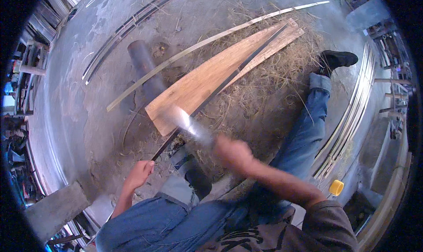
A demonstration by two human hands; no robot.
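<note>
We look down on a concrete floor (79, 102) and the work is in full swing. Our left hand (140, 172) is closed around the near end of a long dark strip (211, 95), which runs away from us up the length of a wooden plank (220, 73). The plank lies tilted across a dark log (143, 62), over a bed of straw-like shavings (269, 84).

Our right hand (233, 153) is a blur, fist wrapped on the handle of a broad blade (189, 124). The blade smears across the picture just above the near end of the plank, right beside the strip. We cannot tell whether the edge is touching the strip or clear of it.

We judge this to be the paring step: the strip held flat on the plank while the blade shaves its near part. The heap of shavings suggests plenty has come off already.

The next stroke calls for the left hand to keep the strip pressed and steady, well behind the edge, and for the blade to run shallow along the strip, away from our knees. Our right leg (308, 120) stretches beside the plank. Paler strips (348, 115) lie bundled at the right, with a small yellow roll (336, 187) near them.
</note>
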